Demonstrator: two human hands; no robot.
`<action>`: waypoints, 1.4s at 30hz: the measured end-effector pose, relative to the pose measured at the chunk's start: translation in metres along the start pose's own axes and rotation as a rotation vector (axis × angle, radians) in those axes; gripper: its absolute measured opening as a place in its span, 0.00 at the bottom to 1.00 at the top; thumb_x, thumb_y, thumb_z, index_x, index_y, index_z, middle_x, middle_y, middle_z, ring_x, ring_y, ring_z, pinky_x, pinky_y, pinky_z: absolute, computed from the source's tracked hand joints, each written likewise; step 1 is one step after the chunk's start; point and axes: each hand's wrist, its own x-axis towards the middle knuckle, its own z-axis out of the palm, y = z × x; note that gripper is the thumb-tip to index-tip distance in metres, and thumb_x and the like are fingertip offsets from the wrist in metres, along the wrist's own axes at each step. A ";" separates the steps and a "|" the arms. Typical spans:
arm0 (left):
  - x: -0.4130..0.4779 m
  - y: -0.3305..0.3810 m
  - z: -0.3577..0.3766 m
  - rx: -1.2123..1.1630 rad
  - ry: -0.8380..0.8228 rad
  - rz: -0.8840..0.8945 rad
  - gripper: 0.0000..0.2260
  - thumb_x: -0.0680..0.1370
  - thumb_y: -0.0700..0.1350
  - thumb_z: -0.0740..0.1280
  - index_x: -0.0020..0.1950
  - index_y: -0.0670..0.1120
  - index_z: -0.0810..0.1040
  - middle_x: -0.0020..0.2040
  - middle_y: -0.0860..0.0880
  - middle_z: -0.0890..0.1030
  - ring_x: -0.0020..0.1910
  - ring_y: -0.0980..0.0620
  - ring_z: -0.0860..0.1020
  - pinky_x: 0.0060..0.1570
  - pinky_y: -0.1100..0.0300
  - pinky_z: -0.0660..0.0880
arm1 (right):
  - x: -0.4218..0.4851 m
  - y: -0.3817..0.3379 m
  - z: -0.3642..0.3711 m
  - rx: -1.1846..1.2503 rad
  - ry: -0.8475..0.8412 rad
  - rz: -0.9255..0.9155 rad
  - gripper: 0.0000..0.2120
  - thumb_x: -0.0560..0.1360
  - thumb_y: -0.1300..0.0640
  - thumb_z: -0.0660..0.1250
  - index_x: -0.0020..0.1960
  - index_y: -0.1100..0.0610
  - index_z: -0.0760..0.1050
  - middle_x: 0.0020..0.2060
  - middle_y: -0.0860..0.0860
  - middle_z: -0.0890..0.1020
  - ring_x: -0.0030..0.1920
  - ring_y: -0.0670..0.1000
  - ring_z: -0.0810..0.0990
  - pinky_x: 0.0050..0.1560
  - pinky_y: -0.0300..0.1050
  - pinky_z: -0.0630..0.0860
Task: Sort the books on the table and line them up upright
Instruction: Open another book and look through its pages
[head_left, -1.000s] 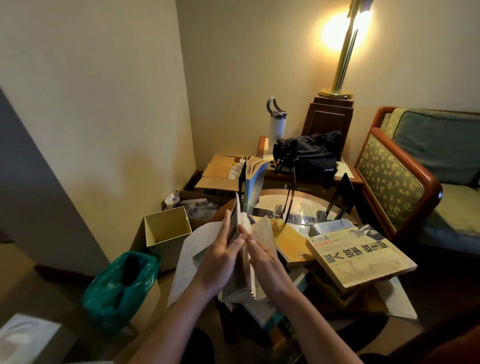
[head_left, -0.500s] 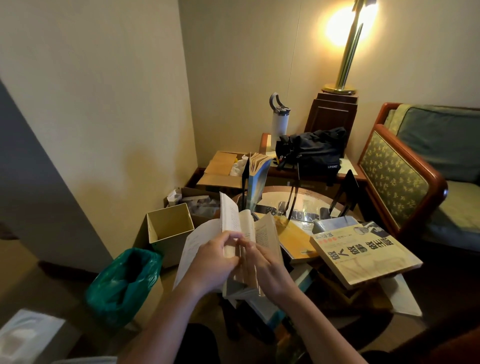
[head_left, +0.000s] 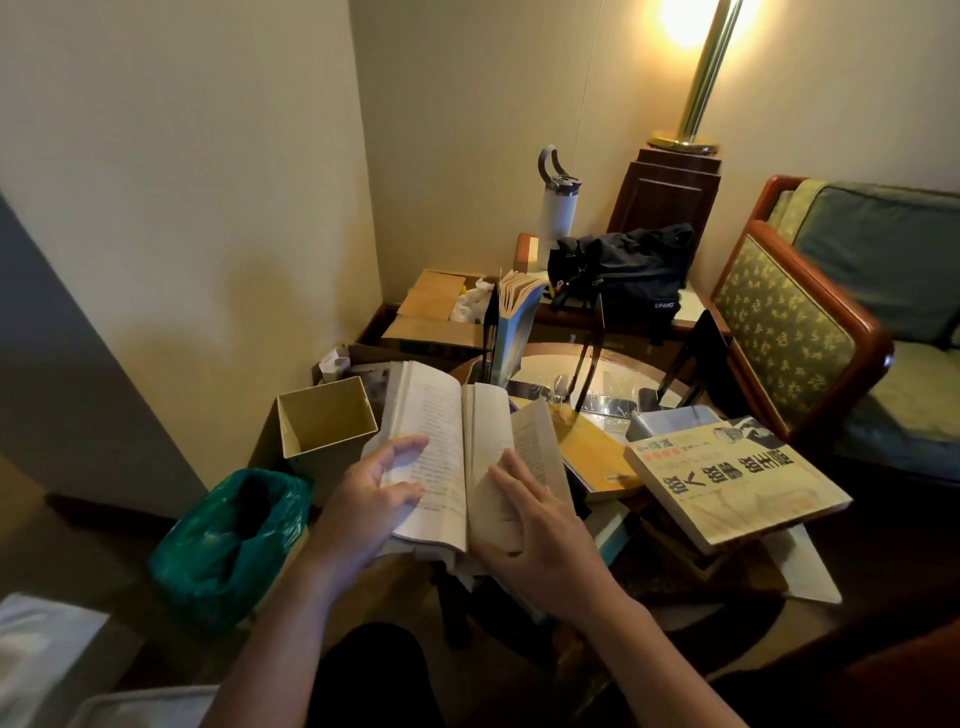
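**Fingers (head_left: 413, 446) gripped both halves of an open book whose spine pointed at the upright row**

The left hand (head_left: 363, 512) had its thumb and forefinger curled over the left page of the open cream-paged paperback book (head_left: 441, 447), holding that half. Its other fingers were hidden. The right hand (head_left: 545, 540) had its fingers tucked into a fanned sheaf of the right-hand pages and pinched them. The open book sat between the two hands at the near left edge of the round glass-topped surface (head_left: 613, 374). Whether it rested on the books beneath it could not be told.

Its gutter, the long axis, ran away from the person. Just past the book's far end on almost that same line, a blue-covered paperback (head_left: 511, 332) stood upright against a black metal bookend (head_left: 488, 332). It was the only book standing. Bare glass lay to the right of it, and a second black bookend (head_left: 696, 353) stood well apart on that side.

A yellow-covered book (head_left: 587, 441) and a large tan book with bold black characters (head_left: 737, 488) lay flat to the right, the tan one on top of a stack.

The open book would probably have to be closed and tipped up on end before going forward. The right hand was nearer the free side of the blue paperback, so it looked better placed to set the book down there.
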 end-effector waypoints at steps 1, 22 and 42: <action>0.000 0.001 0.001 -0.012 -0.007 0.009 0.18 0.81 0.39 0.66 0.61 0.62 0.78 0.62 0.55 0.75 0.58 0.49 0.79 0.43 0.59 0.83 | 0.000 0.002 -0.001 0.002 -0.011 0.016 0.45 0.73 0.38 0.70 0.80 0.40 0.47 0.80 0.36 0.44 0.79 0.47 0.51 0.76 0.59 0.63; -0.013 -0.006 0.003 -0.002 0.028 0.088 0.18 0.81 0.44 0.67 0.66 0.63 0.74 0.60 0.64 0.71 0.59 0.60 0.72 0.42 0.71 0.73 | -0.009 -0.006 0.000 0.170 0.058 0.053 0.37 0.76 0.32 0.60 0.79 0.34 0.47 0.74 0.32 0.56 0.76 0.46 0.59 0.72 0.61 0.69; -0.004 -0.009 0.012 -0.116 -0.063 0.103 0.28 0.74 0.61 0.63 0.75 0.66 0.64 0.75 0.57 0.66 0.63 0.56 0.73 0.44 0.64 0.81 | 0.000 -0.036 0.010 -0.165 -0.036 -0.040 0.40 0.71 0.21 0.40 0.77 0.36 0.36 0.78 0.38 0.38 0.77 0.42 0.32 0.78 0.51 0.34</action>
